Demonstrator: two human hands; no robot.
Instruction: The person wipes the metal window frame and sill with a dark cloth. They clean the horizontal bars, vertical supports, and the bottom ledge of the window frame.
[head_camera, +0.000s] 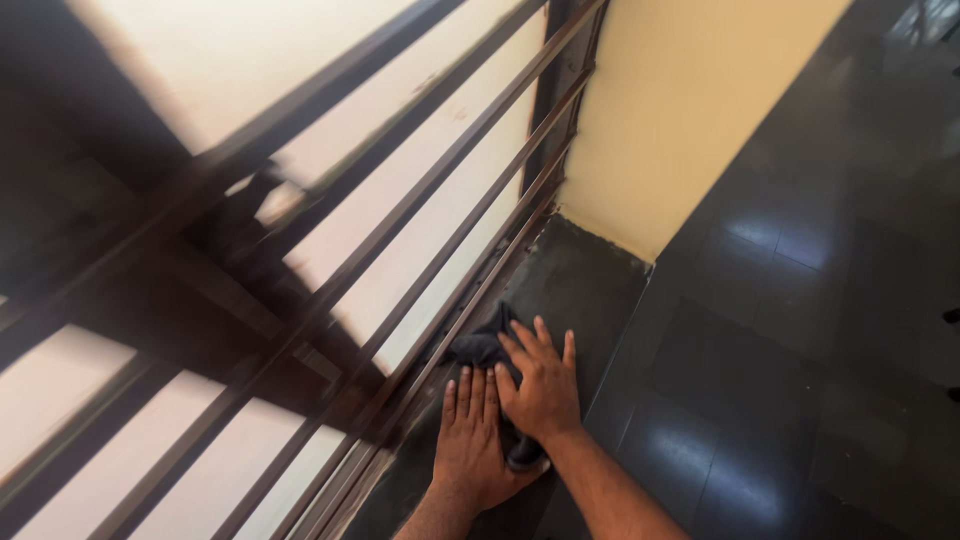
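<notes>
Both hands press a dark cloth (487, 348) flat on a grey ledge (590, 280) beside a metal railing (420, 230). The left hand (473, 440) lies open, palm down, near the rail; the right hand (540, 385) overlaps it, fingers spread over the cloth, neither one clenched. The ledge ahead, up to the yellow wall (680, 100), looks unwiped. Railing bounds the left edge; dark floor tiles (800, 330) leave open room to the right.

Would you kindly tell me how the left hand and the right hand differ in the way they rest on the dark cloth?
The right hand lies farther forward with fingers spread, while the left hand lies nearer with fingers together. The right hand overlaps the left hand's edge. Both press flat, palms down, on the dark cloth.
</notes>
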